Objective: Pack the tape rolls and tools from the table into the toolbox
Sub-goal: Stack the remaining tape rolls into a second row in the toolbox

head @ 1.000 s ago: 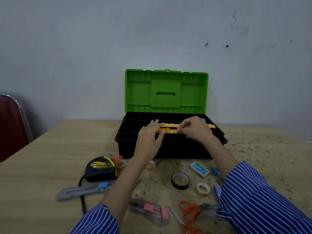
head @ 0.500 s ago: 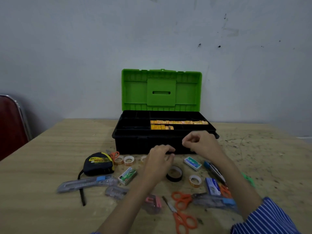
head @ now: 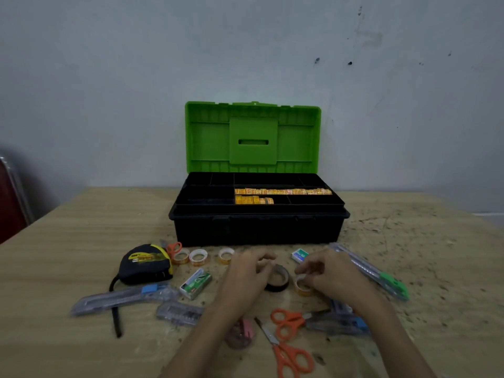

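Black tape roll (head: 277, 278) under the left hand (head: 246, 278), just in front of the toolbox (head: 257, 226).
Left fingers curl at its rim, seemingly touching; right hand (head: 331, 274) pinches a small clear tape roll (head: 302, 286) right beside it.

— Any lettering you can actually read near the toolbox (head: 257, 227)?

— Hardly. The tape measure (head: 146, 264), in front of the toolbox to the left, has a yellow label with black print, but it is too blurred to read. The green box (head: 195, 284) in front of the toolbox carries white marks, unreadable too.

— And the blue-and-white box (head: 298, 255) just in front of the toolbox?

— Some pale print, too small to tell. The orange rolls (head: 282, 191) inside the toolbox show red markings, also illegible.
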